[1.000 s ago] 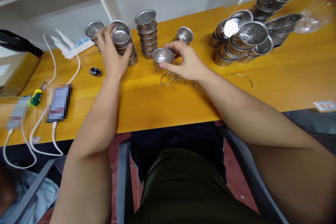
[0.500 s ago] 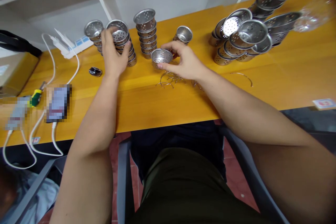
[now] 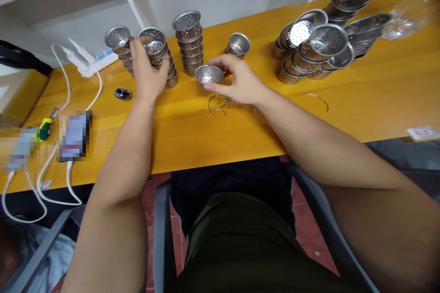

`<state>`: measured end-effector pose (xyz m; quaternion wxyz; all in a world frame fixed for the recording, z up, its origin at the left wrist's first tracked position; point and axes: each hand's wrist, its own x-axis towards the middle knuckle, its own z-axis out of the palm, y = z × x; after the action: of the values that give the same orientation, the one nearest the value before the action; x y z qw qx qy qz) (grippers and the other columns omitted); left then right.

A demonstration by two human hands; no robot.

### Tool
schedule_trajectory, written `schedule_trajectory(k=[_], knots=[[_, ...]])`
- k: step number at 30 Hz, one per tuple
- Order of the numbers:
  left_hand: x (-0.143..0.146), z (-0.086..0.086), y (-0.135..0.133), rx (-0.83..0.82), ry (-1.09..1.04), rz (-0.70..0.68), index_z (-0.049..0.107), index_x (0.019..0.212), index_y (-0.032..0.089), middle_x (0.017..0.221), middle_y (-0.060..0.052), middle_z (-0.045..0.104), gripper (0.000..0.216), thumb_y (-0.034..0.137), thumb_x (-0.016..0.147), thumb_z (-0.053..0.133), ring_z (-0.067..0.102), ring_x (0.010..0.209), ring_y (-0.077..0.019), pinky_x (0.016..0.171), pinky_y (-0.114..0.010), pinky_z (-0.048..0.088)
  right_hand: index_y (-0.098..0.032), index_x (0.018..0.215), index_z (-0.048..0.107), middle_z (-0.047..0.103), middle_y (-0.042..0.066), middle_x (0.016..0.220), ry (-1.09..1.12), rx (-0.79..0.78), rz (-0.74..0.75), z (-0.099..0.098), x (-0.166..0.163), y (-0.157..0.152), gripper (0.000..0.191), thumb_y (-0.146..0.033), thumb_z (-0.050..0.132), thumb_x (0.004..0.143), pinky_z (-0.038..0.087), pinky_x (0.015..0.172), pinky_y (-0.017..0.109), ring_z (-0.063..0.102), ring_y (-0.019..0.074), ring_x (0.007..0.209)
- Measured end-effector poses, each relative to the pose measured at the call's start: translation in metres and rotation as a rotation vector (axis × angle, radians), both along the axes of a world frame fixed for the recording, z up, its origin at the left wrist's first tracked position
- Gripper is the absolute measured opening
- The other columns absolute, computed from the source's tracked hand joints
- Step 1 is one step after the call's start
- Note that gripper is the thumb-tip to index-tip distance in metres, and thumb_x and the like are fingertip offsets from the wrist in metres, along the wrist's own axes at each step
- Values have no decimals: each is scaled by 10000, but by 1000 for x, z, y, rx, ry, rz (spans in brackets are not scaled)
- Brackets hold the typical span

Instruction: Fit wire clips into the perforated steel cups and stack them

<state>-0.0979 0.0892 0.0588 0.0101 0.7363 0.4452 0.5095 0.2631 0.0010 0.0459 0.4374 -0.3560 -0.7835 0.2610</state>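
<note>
My left hand (image 3: pixel 148 71) curves around a stack of perforated stainless-steel cups (image 3: pixel 171 78), with its thumb on the right side and its fingers on the left, near the top. Those fingers also lie close against the neighbouring leftmost cup stack (image 3: pixel 118 39); whether they touch it I cannot tell. In my right hand (image 3: pixel 237 78) a single perforated metal cup (image 3: pixel 208 73) is gripped between thumb and fingers, its mouth facing up. Just right of the left hand stands another stack of cups (image 3: pixel 188 46). Thin curved wires (image 3: pixel 220 104) lie on the table below the right hand.
Behind the right hand stands another cup (image 3: pixel 238 45). Several nested cups (image 3: pixel 319 46) lean together at the right, beside a clear plastic bag (image 3: pixel 409 18). A lone curved wire (image 3: pixel 318 96), a small black object (image 3: pixel 123 94), phones on white cables (image 3: pixel 74 135) and a power strip (image 3: pixel 99 59) also lie here.
The leftmost cup stack has tilted slightly to the left beside my left hand. Both hands keep nearly the same pose, and the whole view has shifted a little.
</note>
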Motion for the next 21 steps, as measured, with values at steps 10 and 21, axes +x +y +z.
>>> schedule_trajectory(k=[10, 21], knots=[[-6, -23, -2, -35, 25, -213, 246, 2021, 485, 2102, -30, 468, 1239, 888, 1061, 918, -160, 2119, -252, 1753, -709, 113, -315, 1522, 863, 880, 162, 1535, -3, -12, 11, -2, 2, 1, 871, -965, 1017, 963, 660, 1365, 811, 816, 520, 1460], [-13, -29, -11, -293, 59, -10, 579, 1816, 365, 1896, -162, 680, 1062, 916, 1010, 998, 338, 2050, -470, 1686, -814, 280, -324, 1542, 853, 879, 175, 1580, -1, -28, 5, -4, 5, 4, 930, -987, 1045, 920, 644, 1387, 836, 812, 529, 1464]])
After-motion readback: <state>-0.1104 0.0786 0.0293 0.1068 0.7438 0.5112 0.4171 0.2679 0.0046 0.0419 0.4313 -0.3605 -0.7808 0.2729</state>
